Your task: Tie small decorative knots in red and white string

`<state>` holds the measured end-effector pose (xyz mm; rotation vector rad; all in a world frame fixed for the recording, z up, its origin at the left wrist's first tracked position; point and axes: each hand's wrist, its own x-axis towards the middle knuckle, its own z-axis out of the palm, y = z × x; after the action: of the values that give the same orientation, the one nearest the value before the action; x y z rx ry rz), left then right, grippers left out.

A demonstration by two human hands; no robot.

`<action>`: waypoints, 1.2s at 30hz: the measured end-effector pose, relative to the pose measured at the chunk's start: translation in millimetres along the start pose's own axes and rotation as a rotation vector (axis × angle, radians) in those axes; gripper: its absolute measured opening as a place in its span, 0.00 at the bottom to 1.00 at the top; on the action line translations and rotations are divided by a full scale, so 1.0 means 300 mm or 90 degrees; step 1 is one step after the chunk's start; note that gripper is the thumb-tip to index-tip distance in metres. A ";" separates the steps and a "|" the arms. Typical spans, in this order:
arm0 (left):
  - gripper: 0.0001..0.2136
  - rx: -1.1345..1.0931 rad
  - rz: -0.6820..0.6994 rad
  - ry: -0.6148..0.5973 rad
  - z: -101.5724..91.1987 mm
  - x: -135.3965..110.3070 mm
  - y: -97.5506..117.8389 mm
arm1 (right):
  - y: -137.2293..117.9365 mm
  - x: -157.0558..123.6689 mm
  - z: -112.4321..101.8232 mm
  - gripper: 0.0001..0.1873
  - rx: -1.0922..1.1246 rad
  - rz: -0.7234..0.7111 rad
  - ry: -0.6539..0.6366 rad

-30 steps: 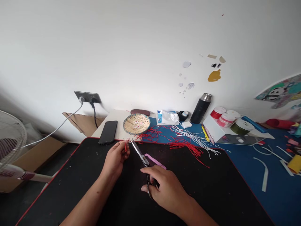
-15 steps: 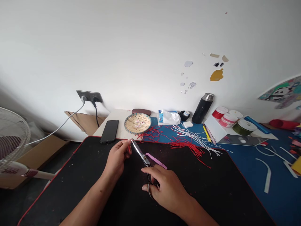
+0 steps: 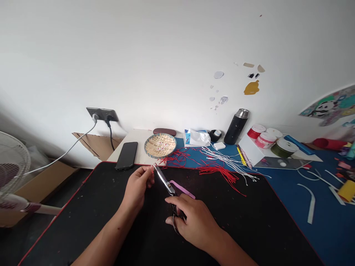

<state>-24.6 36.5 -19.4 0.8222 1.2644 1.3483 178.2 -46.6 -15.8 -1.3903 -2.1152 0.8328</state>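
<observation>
A: On black mat, status?
B: L hand pinches red cord end; R hand grips scissors, tips just beside cord.
A: Risk?
B: Loose pinch lets cord slip; close tips could nick L fingers.

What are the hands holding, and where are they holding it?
The right hand holds the scissors by the handles; the left hand pinches a small red string in its fingertips.
</observation>
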 end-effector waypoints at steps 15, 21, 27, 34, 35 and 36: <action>0.21 -0.028 -0.040 -0.005 0.005 -0.003 0.000 | 0.007 -0.001 0.007 0.24 0.011 -0.001 0.005; 0.21 -0.016 -0.035 -0.006 0.005 0.000 -0.005 | 0.010 0.000 0.008 0.25 0.013 0.002 0.005; 0.20 -0.003 -0.026 -0.004 0.001 0.003 -0.010 | 0.013 0.004 0.010 0.24 0.007 0.004 0.001; 0.21 0.007 -0.019 -0.014 0.002 0.000 -0.003 | 0.010 0.000 0.014 0.24 0.033 0.007 0.008; 0.21 0.009 -0.018 -0.016 0.003 -0.001 -0.001 | 0.010 -0.001 0.015 0.24 0.038 0.007 0.010; 0.20 0.011 -0.016 -0.019 0.003 -0.001 0.000 | 0.009 -0.002 0.015 0.24 0.041 0.006 0.012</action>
<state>-23.8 36.3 -19.1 0.8331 1.2616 1.3023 177.1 -47.2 -21.0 -1.3712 -2.0515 0.8806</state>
